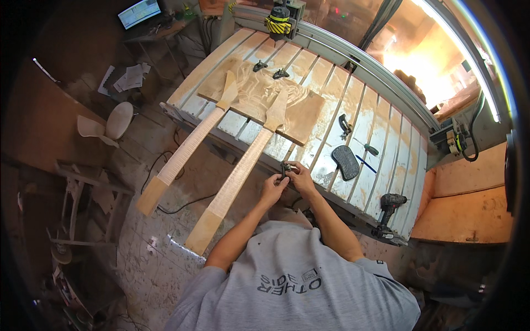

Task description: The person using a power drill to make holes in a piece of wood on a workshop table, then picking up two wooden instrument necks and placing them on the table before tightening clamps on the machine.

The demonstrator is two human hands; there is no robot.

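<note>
At the near edge of the slotted machine bed, both my hands are closed around a small dark hold-down clamp (285, 167). My left hand (271, 190) grips its lower part, while my right hand (300, 179) has its fingers on the upper side. Just left of them lie two long wooden neck blanks, a left one (190, 140) and a right one (243, 171), tilted across the bed's edge and jutting out over the floor. Their far, shaped ends rest on a brown wooden board (302, 113) dusted with wood powder. Two dark clamps (260, 65) (281, 73) sit beyond that board.
Right of the board lie another clamp (345, 127), a dark curved pad (345, 163), a green-handled screwdriver (371, 149) and a blue pen (366, 164). A cordless drill (391, 208) rests at the right corner. The machine's spindle (279, 25) hangs over the far edge. Cables cross the floor.
</note>
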